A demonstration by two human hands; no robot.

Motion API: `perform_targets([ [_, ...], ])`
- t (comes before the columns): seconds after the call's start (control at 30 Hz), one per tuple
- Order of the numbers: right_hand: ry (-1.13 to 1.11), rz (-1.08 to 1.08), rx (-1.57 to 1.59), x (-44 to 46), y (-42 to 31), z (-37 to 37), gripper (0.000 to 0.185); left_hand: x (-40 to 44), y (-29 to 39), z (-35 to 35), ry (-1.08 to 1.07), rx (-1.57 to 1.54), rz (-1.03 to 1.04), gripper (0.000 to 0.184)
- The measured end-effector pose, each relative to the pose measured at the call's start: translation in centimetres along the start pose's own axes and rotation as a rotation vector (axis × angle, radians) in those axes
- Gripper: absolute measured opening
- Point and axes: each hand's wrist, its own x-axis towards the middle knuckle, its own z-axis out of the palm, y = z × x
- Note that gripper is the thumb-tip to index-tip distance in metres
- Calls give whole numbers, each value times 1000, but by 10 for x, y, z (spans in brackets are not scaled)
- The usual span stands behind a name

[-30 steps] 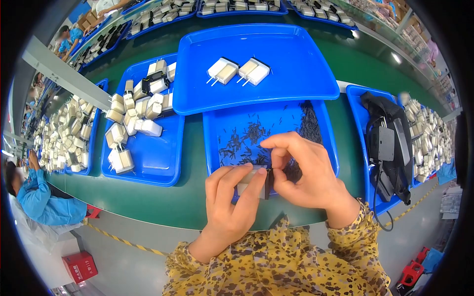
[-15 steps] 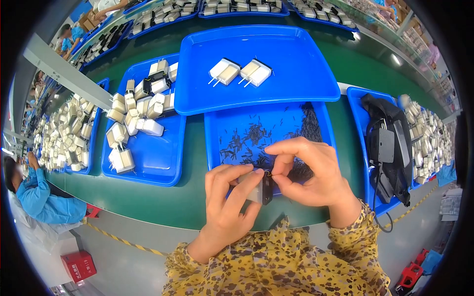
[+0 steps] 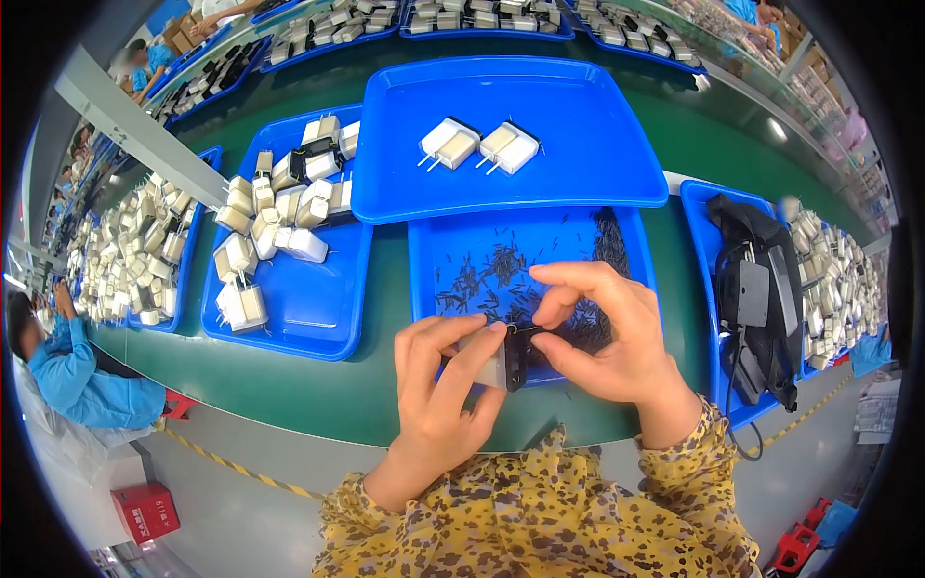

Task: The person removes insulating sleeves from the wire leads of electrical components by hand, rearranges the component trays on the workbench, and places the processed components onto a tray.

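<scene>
My left hand grips a white plug adapter housing between thumb and fingers, its black end facing right. A thin yellowish wire sticks out of that end. Beside it is my right hand, thumb and fingers curved but apart, the tips close to the wire. Under both hands lies a blue tray with many small black tube-like pieces. Resting over its far side, another blue tray carries two white adapters with metal pins.
Left stands a blue tray of loose white adapters, beyond it a larger heap. At right a blue tray holds a black bag. Filled trays line the far side. A person in blue sits at left.
My right thumb and fingertips have parted from their pinch near the wire. The adapter has shifted slightly left in my left hand, its black end turned more toward view.
</scene>
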Motion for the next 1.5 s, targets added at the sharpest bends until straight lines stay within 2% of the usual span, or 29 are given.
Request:
perform_targets([
  [0.43, 44, -11, -45, -1, -5, 10, 50, -2, 6, 6, -21, -22, 34, 55],
  [0.6, 138, -257, -439, -7, -5, 19, 54, -3, 6, 9, 15, 56, 56, 54],
  [0.73, 87, -301, -439, -5, -15, 18, 58, -2, 3, 6, 80, 94, 25, 53],
  [0.83, -42, -311, -420, -3, -16, 15, 63, -4, -2, 3, 97, 99, -4, 55],
  [0.9, -56, -172, -122, -3, -10, 8, 68, -4, -3, 1, 93, 97, -22, 55],
  [0.97, -29, -167, -87, -2, -10, 0, 71, -3, -3, -2, 152, -34, -43, 58],
  [1.03, 146, 1, 25, -4, -16, -4, 68, -3, -4, -3, 162, -49, -38, 58],
  [1.07, 191, 40, -18, -4, -22, -5, 50, -3, -4, -3, 166, -65, -35, 59],
  [1.1, 193, 34, -19, -6, -27, -11, 50, -3, -5, -5, 168, -63, -30, 59],
  [1.17, -126, -73, -245, -16, -30, -28, 26, -1, -6, -8, 140, -34, 3, 55],
  [1.2, -197, 6, -275, -27, -31, -27, 18, 1, -7, -10, 149, -30, 10, 55],
  [1.23, -269, 85, -306, -42, -32, -22, 15, 3, -8, -13, 124, -26, 12, 55],
  [1.3, -351, 144, -569, -63, -36, -12, 18, 10, -10, -19, 113, -17, 19, 55],
  [1.5, -243, 140, -733, -83, -39, 8, 12, 57, -25, -38, -87, -92, -20, 60],
])
